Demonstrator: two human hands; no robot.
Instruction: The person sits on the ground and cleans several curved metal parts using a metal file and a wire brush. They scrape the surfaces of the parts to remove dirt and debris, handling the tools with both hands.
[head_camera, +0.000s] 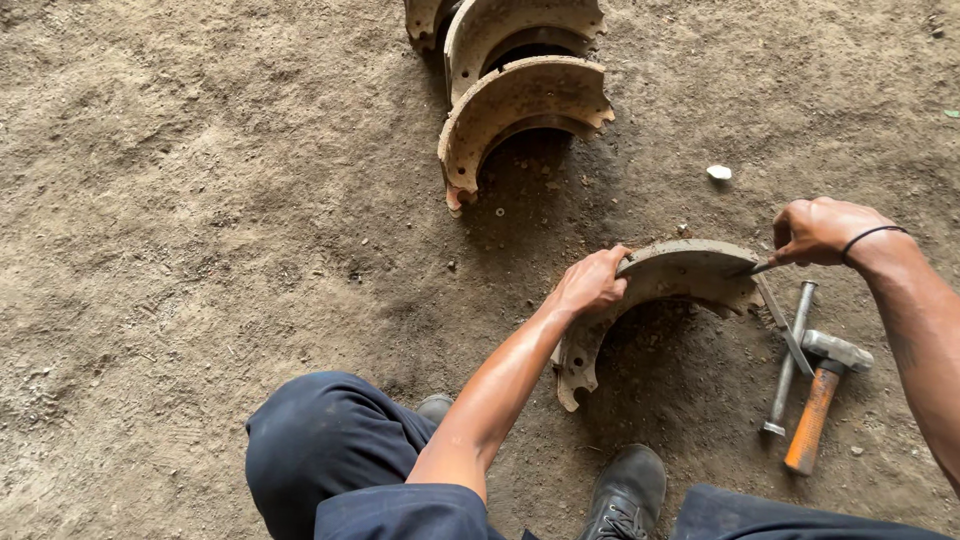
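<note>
Rusted steel: a curved brake shoe (668, 290) stands on edge on the dirt floor (200, 250), arch upward, just ahead of the person's black shoe (628, 490).
Left hand (592, 282): fingers closed over the upper left rim of the brake shoe, steadying it.
Right hand (820, 230): clenched about the handle of a thin metal tool (757, 268); its tip meets the right end of the brake shoe's outer face. What kind of tool it is cannot be told from this view.
Idle tools: a hammer (820, 395) with an orange-brown handle lies on the floor just right of the brake shoe, beside a long steel rod (788, 360) and a flat metal strip (785, 325) that cross one another. Neither hand touches them.
Other parts: two further brake shoes (520, 100) stand in a row well beyond the work, also bare and rusted; the edge of a third shows at the frame top.
Debris: a small white fragment (719, 172) lies on the floor between the two groups.
Progress, as judged: the outer face of the held shoe looks bare over most of its arc, with work confined to the right end. Whether anything remains fastened there is too small to tell.
</note>
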